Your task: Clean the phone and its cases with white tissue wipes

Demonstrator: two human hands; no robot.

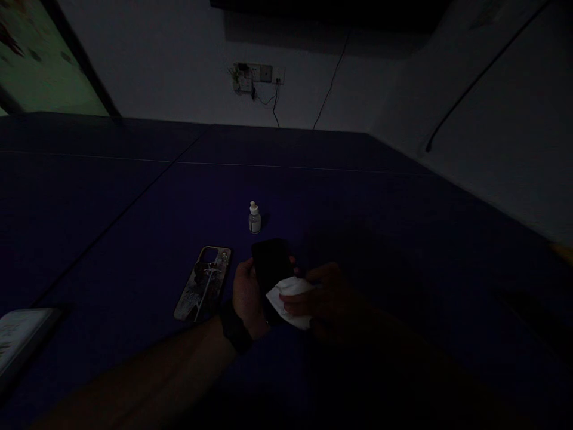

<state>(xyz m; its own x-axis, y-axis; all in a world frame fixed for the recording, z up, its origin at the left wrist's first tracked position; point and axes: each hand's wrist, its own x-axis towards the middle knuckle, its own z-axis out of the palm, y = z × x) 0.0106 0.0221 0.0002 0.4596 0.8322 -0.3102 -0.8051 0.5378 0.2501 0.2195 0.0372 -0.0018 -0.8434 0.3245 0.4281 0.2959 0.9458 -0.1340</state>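
Note:
A dark smartphone point(271, 263) lies in my left hand point(248, 294), whose fingers wrap round its edges. My right hand point(329, 298) presses a folded white tissue point(290, 292) against the lower part of the phone's black face. A patterned phone case point(206, 283) with a large camera cutout rests on the dark blue surface left of my left hand. Just beyond the phone stands a small clear dropper bottle point(255, 221) with a white collar. The phone's lower end is partly hidden behind the tissue.
At the left edge lies a white box point(22, 334), cut off by the frame. Wall sockets point(253, 74) with plugs and cables are at the back, under a dark screen point(331, 12). A black cable point(483, 74) hangs on the right wall. The room is dim.

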